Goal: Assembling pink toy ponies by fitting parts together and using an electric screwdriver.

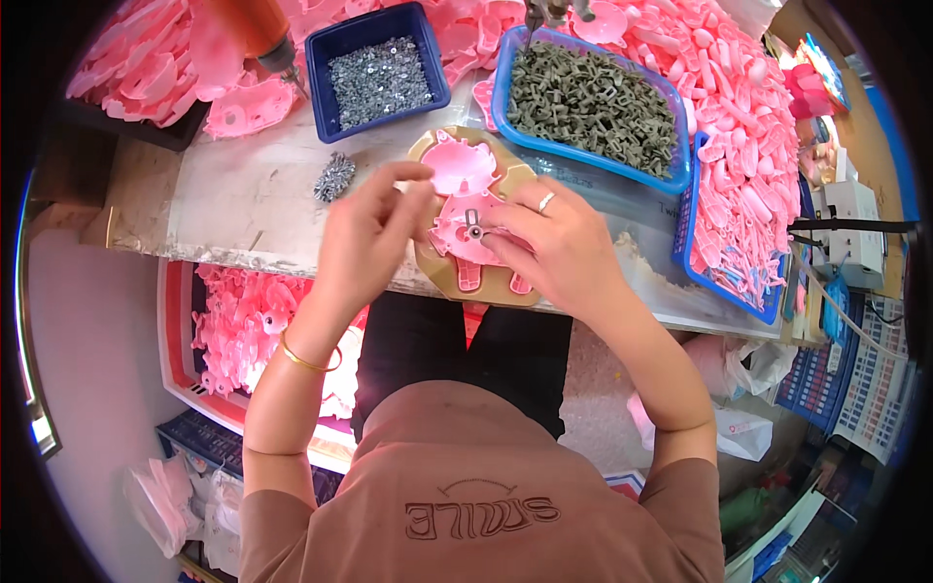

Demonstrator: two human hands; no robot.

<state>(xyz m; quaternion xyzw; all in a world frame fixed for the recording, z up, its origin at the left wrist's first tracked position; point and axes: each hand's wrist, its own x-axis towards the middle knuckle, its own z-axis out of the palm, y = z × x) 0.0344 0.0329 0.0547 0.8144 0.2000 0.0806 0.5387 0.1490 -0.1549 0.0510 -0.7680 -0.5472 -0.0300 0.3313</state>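
Observation:
A pink plastic toy shell, with a rounded upper part and two legs, lies in a tan octagonal fixture at the table's front edge. On its middle sits a grey loop-shaped clip, with a small metal washer just below. My right hand, a ring on one finger, has its thumb and fingertips closed at the washer. My left hand hovers over the shell's left side, fingers curled and closed; whatever is between them is hidden.
Behind the fixture stand a dark blue tray of small metal pieces and a blue tub of grey clips. A small metal heap lies left. An orange power screwdriver hangs above. Pink parts pile right; a blue basket holds more.

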